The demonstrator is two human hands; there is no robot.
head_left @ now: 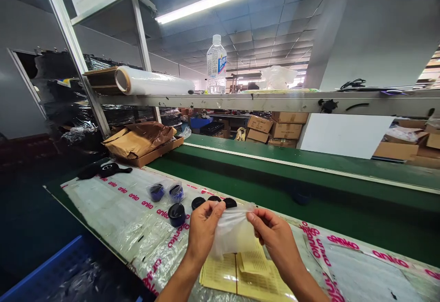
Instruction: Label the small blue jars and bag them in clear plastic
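Note:
Between my two hands a clear plastic bag (232,235) is stretched by its upper edge. My left hand (203,224) pinches its left corner between thumb and fingers. At the right corner, my right hand (271,231) grips the film the same way. Printed yellow sheets (223,272) lie below the bag, partly seen through it. Just left of my left hand stands a dark round jar-like piece (177,215) with a black top. Several similar black-topped pieces (198,202) are behind my hands, partly hidden. Farther left sit two blue-and-black pieces (156,193) wrapped in clear plastic.
The plastic-covered bench (127,215) borders a green conveyor belt (275,192). A cardboard tray with brown paper (140,141) and a black item (105,169) lie at the left. A blue crate (44,270) is low left. Overhead, a shelf (261,101) holds a bottle (216,66) and film roll (154,81).

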